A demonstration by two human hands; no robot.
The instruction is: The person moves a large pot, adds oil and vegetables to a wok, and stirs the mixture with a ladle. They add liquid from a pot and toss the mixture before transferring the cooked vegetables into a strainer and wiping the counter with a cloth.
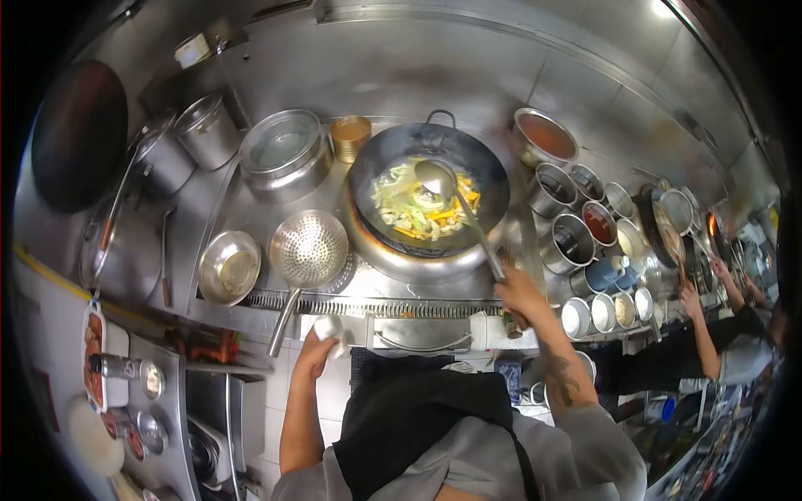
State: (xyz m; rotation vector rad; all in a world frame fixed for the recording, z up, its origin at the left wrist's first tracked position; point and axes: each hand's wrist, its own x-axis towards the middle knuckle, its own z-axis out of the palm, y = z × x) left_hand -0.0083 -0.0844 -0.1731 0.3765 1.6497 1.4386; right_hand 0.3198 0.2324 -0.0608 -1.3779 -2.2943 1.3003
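Observation:
In the head view a black wok [484,159] sits on the stove, with chopped vegetables [401,204] in green, yellow and orange inside it. My right hand [520,294] is closed around the handle of a steel ladle [434,177], whose bowl rests among the vegetables. Left of the stove's front edge, my left hand [312,354] grips a folded white cloth [332,328], away from the wok. Just beyond that hand lies a perforated strainer [309,248], its handle pointing toward me. Beside the strainer is a shallow steel bowl [229,267].
A large steel pot [284,179] and a brass-coloured tin [350,138] stand left of the wok. On the right are a pot of red-brown sauce [545,138] and several seasoning containers [601,313]. Farther right, a co-worker's arm [700,330] reaches over another pan.

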